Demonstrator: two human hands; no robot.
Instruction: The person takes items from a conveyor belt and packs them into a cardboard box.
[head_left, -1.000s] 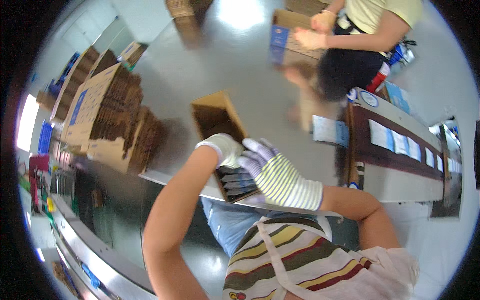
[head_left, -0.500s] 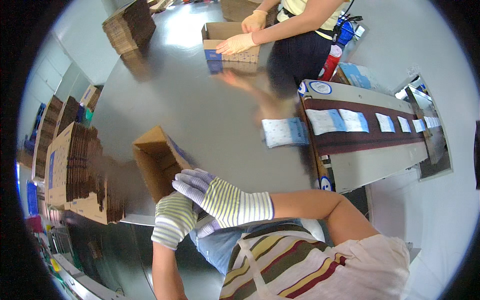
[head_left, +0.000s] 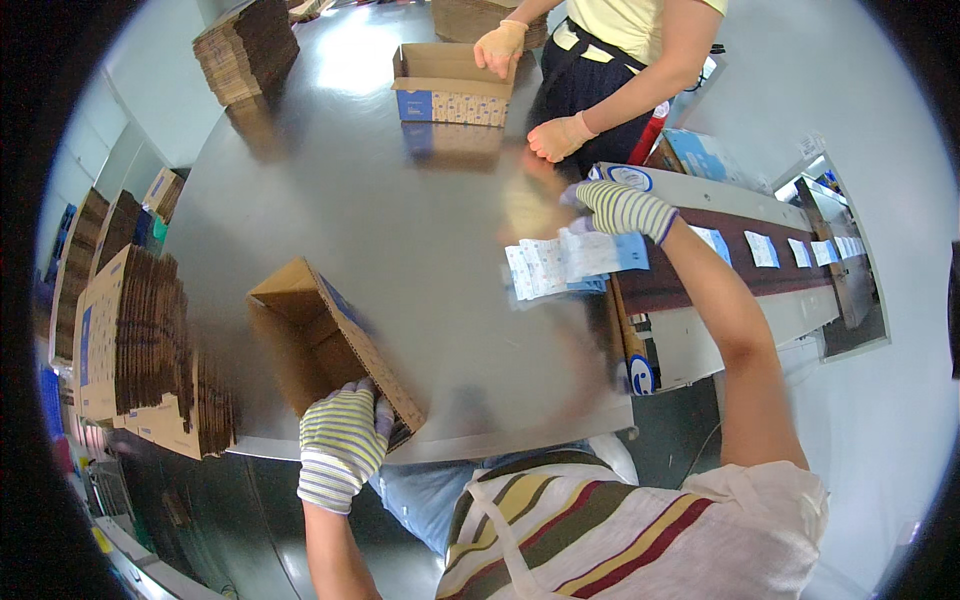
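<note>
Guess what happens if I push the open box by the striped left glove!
The open box may slide easily, since the table looks smooth and shiny. Its flat sides would probably stop it rolling. Its thin cardboard walls might bend if squeezed.

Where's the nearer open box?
The box is left of centre in the head view, on the table, right of the cardboard stack, the left hand at its near end.
</note>
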